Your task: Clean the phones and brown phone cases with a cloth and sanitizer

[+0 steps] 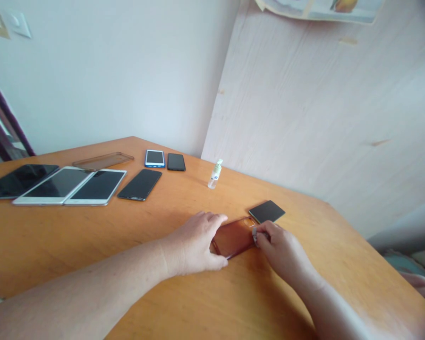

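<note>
A see-through brown phone case (235,236) lies on the wooden table in front of me. My left hand (200,243) grips its left end, thumb on the near edge and fingers on the far edge. At the case's right end, near the camera cutout, my right hand (278,243) pinches a small greyish wipe (255,236) against the edge. Most of the wipe is hidden by the fingers. Just beyond the case lies a dark-screened phone (267,211), close to my right hand.
A small clear pump bottle (214,175) stands behind the case. To the left lie a black phone (140,184), a white-and-blue phone (155,158), a small dark phone (176,162), white tablets (95,187), a dark tablet (21,181) and another clear case (102,161). Walls bound the table (184,307).
</note>
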The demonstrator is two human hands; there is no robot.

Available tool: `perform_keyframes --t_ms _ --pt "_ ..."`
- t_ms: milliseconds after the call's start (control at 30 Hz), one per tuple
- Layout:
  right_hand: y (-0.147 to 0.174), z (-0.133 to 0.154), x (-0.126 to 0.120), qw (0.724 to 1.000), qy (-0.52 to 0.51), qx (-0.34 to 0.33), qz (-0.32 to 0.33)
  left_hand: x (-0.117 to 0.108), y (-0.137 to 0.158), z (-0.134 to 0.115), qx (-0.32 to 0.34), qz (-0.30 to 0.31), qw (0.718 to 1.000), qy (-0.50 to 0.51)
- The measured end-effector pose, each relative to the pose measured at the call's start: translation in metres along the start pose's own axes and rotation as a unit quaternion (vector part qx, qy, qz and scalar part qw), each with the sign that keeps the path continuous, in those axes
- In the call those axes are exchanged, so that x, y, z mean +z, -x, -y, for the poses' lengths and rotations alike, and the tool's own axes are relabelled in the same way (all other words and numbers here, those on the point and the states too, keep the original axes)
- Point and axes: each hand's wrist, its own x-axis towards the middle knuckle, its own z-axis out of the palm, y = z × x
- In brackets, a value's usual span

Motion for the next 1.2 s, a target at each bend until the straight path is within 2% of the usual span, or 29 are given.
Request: perform_keyframes --t_ms 33,100,233,333,400,533,633,733,833,900,967,1033,1100,1200 --pt "-0.003 -0.005 -0.001 1.000 0.009 0.014 -0.011 0.001 0.000 0.000 0.001 -0.002 1.000 0.000" --pt "-0.001 -0.002 0.001 1.000 -0.006 -0.002 -0.017 0.002 0.000 0.001 0.005 -0.009 1.000 0.001" --pt "0.019 0.040 0.011 0.986 -0.092 -0.132 0.042 0.002 -0.001 0.001 0.016 -0.011 1.000 -0.003" --pt "0.025 0.055 0.015 0.980 -0.090 -0.164 0.068 0.001 -0.001 0.001 0.017 -0.007 1.000 -0.011" --pt "0.017 0.043 0.012 0.989 -0.056 -0.130 0.046 0.001 -0.001 0.001 0.017 -0.003 1.000 -0.018" --pt "-0.005 -0.001 0.001 1.000 0.024 -0.006 -0.017 0.001 0.000 0.002 0.019 0.004 0.999 -0.036" --pt "-0.006 -0.009 -0.001 0.999 0.022 0.014 -0.031 -0.001 0.000 0.001 0.020 0.008 0.999 -0.050" --pt "0.010 0.019 0.004 0.997 -0.049 -0.063 -0.003 -0.003 -0.001 -0.002 0.025 0.014 0.997 -0.066" --pt "0.028 0.050 0.009 0.977 -0.123 -0.165 0.058 -0.006 -0.002 -0.005 0.037 0.020 0.995 -0.086" --pt "0.031 0.055 0.009 0.973 -0.124 -0.183 0.064 -0.008 -0.002 -0.007 0.045 0.026 0.993 -0.102" --pt "0.024 0.043 0.006 0.985 -0.091 -0.143 0.024 -0.009 -0.002 -0.008 0.048 0.027 0.992 -0.113" --pt "0.012 0.022 0.001 0.995 -0.058 -0.066 -0.037 -0.011 -0.002 -0.008 0.043 0.023 0.993 -0.110" --pt "-0.001 0.002 -0.003 0.995 -0.051 0.008 -0.084 -0.014 -0.001 -0.008 0.034 0.016 0.995 -0.094" --pt "-0.011 -0.011 -0.006 0.985 -0.103 0.059 -0.122 -0.020 -0.002 -0.008 0.029 0.017 0.997 -0.070"
